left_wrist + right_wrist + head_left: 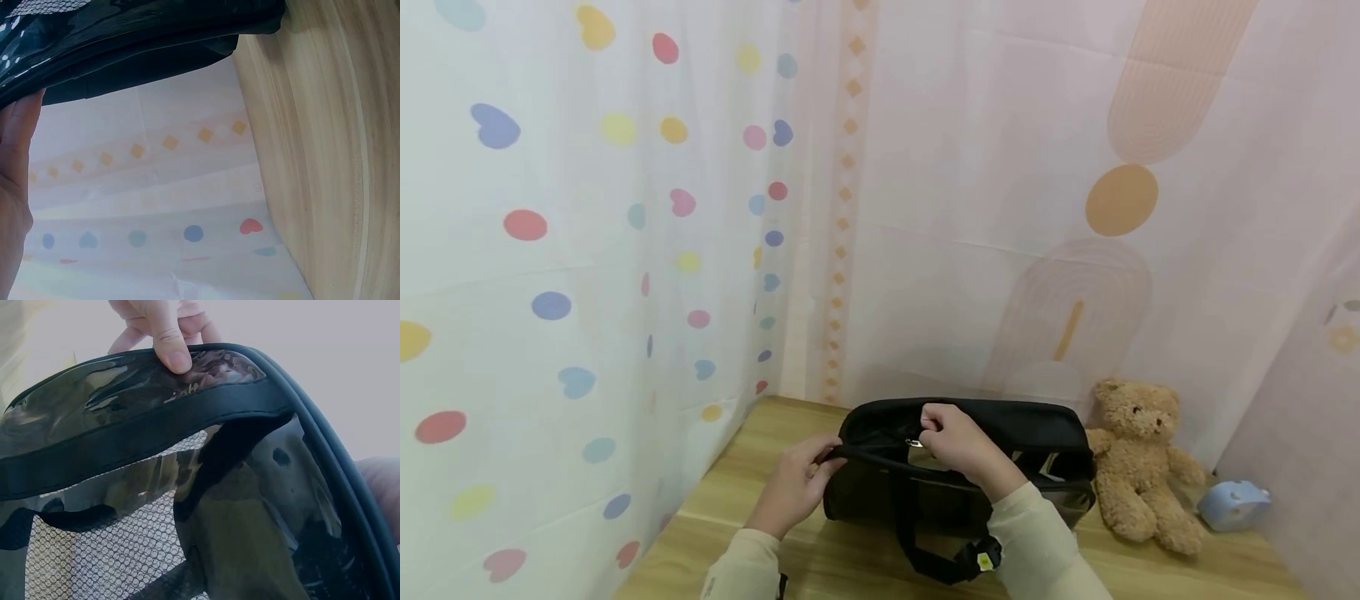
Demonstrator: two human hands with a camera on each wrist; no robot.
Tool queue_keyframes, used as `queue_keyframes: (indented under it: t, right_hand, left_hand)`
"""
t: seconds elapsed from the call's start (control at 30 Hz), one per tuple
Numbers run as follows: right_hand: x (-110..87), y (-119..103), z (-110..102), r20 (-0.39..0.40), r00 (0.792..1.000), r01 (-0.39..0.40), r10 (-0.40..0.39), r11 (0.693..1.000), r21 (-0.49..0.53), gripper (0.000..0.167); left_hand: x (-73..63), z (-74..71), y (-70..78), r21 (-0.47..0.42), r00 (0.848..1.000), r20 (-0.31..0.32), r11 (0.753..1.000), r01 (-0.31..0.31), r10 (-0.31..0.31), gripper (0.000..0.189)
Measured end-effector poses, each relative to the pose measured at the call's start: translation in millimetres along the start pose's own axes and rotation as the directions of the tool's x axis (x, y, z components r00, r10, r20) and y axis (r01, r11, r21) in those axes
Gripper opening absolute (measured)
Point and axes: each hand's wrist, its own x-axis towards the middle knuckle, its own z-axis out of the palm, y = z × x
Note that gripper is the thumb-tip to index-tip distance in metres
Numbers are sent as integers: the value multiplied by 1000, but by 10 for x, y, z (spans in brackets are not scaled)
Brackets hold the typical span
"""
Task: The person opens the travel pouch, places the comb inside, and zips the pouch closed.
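Here's the black bag (940, 504), at five o'clock in the head view, mouth (880, 437) upward on the wooden table (846, 571), a teddy bear (1138, 462) at its three o'clock; the left hand (796, 485) pinches the rim (880, 460) at nine o'clock, while the right hand (958, 442) is over the mouth, fingers curled, whether around anything I can't tell. It looks light and floppy, this one, clear panels (62, 422) probably slick, mesh (128, 550) likely to snag, so the corded rim or the strap (925, 562) seems the surest hold

No legible txt; yellow tag (984, 562) on bag (1037, 422) illeg.
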Motion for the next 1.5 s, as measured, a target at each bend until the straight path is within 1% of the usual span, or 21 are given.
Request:
queue_keyframes:
  t: [0.17, 0.4, 0.53, 0.67, 0.8, 0.9, 0.97, 1.1, 1.2, 1.3, 1.37, 1.43, 1.5]
  right_hand:
    - [-36, 26, 9, -37, 999, -16, 15, 999, -44, 32]
    - [-98, 55, 48, -67, 998, -26, 19, 994, -103, 31]
    - [-104, 47, 36, -59, 998, -14, 7, 992, -126, 30]
    - [-81, 23, -1, -12, 1000, 17, -19, 989, -147, 27]
    - [-50, 6, -29, 53, 998, 30, -25, 996, -83, 28]
    - [-28, -6, -43, 84, 996, 32, -29, 999, -41, 30]
    - [-20, -13, -55, 86, 996, 27, -25, 999, -32, 31]
    - [-28, -33, -84, 70, 998, 2, 0, 999, -32, 31]
    - [-44, -60, -104, 54, 998, -11, 14, 999, -50, 31]
    - [-57, -93, -113, 17, 1000, -16, 17, 996, -88, 31]
    - [-69, -113, -107, -20, 1000, -16, 13, 991, -134, 30]
    - [-102, -133, -89, -61, 998, -16, 2, 975, -221, 30]
    - [-145, -150, -64, -96, 995, -13, -19, 946, -323, 32]
  left_hand:
    - [-6, 17, -5, -9, 999, 21, 999, 32, -31, 22]
    - [-32, 52, -26, -44, 997, 44, 997, 67, -65, 32]
    - [-37, 39, -27, -60, 996, 50, 995, 83, -80, 32]
    - [-28, -10, -21, -70, 995, 45, 993, 91, -88, 31]
    - [-21, -67, -26, -85, 994, 59, 991, 102, -97, 30]
    - [-13, -96, -36, -90, 993, 62, 990, 106, -101, 31]
    - [3, -102, -47, -86, 993, 63, 991, 106, -100, 30]
    - [48, -89, -64, -81, 995, 73, 993, 81, -75, 30]
    - [80, -73, -68, -76, 995, 79, 995, 63, -57, 30]
    - [106, -63, -73, -67, 997, 72, 997, 44, -39, 30]
    - [118, -57, -77, -58, 997, 71, 997, 41, -37, 30]
    - [129, -51, -73, -44, 997, 76, 998, 37, -34, 30]
    - [137, -45, -62, -39, 995, 91, 998, 40, -36, 31]
